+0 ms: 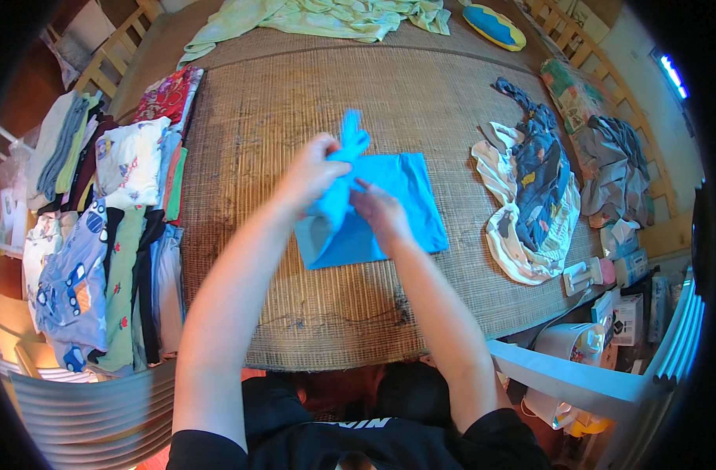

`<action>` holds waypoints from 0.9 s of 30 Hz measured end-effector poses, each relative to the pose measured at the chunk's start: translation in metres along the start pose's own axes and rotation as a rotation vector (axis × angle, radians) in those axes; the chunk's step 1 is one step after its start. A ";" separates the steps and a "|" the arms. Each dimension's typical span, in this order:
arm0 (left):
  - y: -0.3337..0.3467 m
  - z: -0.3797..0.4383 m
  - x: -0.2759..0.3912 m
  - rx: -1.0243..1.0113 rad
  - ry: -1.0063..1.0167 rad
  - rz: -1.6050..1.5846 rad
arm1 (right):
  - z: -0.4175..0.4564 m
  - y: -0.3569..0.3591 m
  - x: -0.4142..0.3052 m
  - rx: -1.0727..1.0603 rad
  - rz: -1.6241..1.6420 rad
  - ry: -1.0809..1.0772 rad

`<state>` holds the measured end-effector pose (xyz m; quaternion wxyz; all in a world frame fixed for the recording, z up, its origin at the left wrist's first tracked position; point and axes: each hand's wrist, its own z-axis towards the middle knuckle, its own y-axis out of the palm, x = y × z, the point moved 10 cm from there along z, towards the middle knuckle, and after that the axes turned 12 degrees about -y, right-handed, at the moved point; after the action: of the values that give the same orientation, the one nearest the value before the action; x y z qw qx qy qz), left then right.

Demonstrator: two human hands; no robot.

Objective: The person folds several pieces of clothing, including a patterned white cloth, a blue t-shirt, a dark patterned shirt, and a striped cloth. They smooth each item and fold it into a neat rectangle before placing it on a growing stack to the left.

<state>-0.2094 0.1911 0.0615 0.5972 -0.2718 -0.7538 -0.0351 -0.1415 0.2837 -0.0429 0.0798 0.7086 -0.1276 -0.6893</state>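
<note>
A bright blue cloth garment [402, 194] lies partly folded on the woven mat [252, 117] before me. Its left part is lifted and bunched upward, and the raised tip is blurred. My left hand [320, 170] grips this bunched part between thumb and fingers. Beside it, my right hand [381, 208] is over the middle of the cloth, its fingertips close to the lifted fold. Whether those right fingers pinch the fabric is hidden by blur and overlap. The right part of the garment lies flat.
Stacks of folded clothes [129, 164] line the left side. Crumpled dark blue and cream clothes [534, 182] lie to the right, near a grey garment [610, 164]. A light green cloth [334, 17] and a yellow-blue cushion [495, 27] are at the far end. Wooden rails [640, 135] edge the bed.
</note>
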 end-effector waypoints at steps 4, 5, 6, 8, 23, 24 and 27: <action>0.069 0.019 -0.009 0.168 0.043 0.053 | 0.013 -0.039 -0.021 -0.006 0.581 0.150; 0.081 0.020 -0.011 0.195 0.061 0.056 | 0.017 -0.056 -0.018 0.028 0.468 0.163; 0.091 0.016 -0.008 0.211 0.094 0.073 | 0.019 -0.067 -0.019 0.062 0.360 0.180; 0.110 0.007 -0.006 0.148 0.176 0.039 | 0.019 -0.087 -0.025 0.177 0.146 0.122; 0.089 -0.046 -0.070 0.214 0.123 1.054 | 0.030 -0.142 -0.058 0.238 -1.102 -0.104; 0.089 -0.045 -0.070 0.223 0.121 1.055 | 0.029 -0.137 -0.068 0.236 -1.261 -0.117; 0.091 -0.046 -0.072 0.271 0.112 1.057 | 0.010 -0.120 -0.099 0.475 -1.506 -0.252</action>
<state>-0.1180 0.2253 -0.0162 0.6026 -0.5318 -0.4793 0.3527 -0.1450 0.4280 0.0167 -0.5753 0.5191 0.2336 -0.5874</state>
